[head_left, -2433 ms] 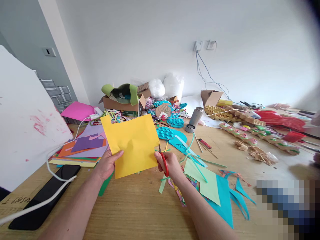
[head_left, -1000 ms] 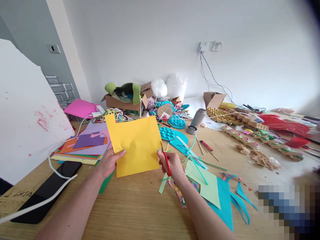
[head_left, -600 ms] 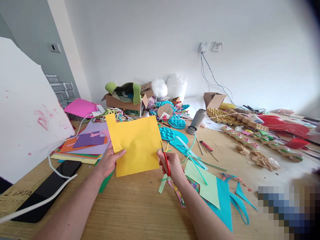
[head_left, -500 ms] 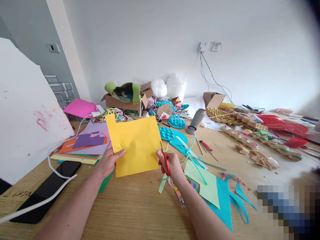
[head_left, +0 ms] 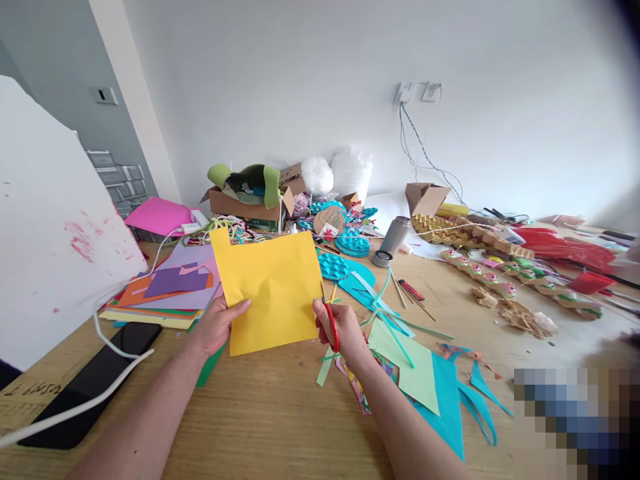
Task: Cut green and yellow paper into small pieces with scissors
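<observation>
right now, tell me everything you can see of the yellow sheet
The yellow sheet looks like plain paper or thin card, roughly square, with a narrow tab standing up at its top left beside a stepped cut-out. Its face is slightly dented near the middle. It is held up, a little askew, above the wooden table. The left hand grips its left side, thumb in front. The right hand, holding red-handled scissors, is at its right edge; whether the blades touch it is unclear.

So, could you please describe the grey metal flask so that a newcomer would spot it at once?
On the brown wooden table, look beyond the right hand and its red-handled scissors. The grey, cylindrical metal flask is right of the bumpy turquoise discs; its smooth metallic sheen sets it apart.
</observation>
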`<act>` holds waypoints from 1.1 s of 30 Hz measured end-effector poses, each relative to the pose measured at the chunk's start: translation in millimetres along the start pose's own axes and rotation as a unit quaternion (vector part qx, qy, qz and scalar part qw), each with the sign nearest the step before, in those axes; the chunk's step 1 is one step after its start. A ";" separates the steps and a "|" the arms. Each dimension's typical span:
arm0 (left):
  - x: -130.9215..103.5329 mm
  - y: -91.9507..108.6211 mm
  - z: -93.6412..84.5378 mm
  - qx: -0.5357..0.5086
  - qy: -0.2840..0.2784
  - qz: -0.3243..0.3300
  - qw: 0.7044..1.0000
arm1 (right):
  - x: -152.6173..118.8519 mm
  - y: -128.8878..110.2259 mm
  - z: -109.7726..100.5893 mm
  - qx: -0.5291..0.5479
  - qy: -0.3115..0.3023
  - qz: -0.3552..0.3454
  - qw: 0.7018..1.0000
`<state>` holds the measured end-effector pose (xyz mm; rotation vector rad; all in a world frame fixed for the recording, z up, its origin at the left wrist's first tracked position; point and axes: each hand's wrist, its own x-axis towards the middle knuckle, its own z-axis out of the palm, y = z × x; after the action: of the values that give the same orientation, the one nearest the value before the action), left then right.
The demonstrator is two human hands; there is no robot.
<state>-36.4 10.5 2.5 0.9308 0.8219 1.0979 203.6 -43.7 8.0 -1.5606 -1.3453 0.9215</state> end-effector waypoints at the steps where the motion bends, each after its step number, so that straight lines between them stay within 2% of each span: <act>1: -0.1 0.1 -0.1 -0.002 -0.001 -0.002 1.000 | 0.1 0.4 0.1 0.003 0.000 0.001 1.000; 12: 1.3 -2.8 -4.6 0.007 -0.022 -0.010 1.000 | 0.3 2.4 -1.1 0.016 0.004 -0.013 1.000; 33: 1.1 -1.8 -2.9 0.009 -0.007 -0.005 1.000 | 0.2 1.5 0.5 0.025 0.021 -0.003 0.999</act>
<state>-38.1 11.9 -0.4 0.9478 0.8242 1.0760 203.7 -43.5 6.4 -1.5288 -1.2866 0.9074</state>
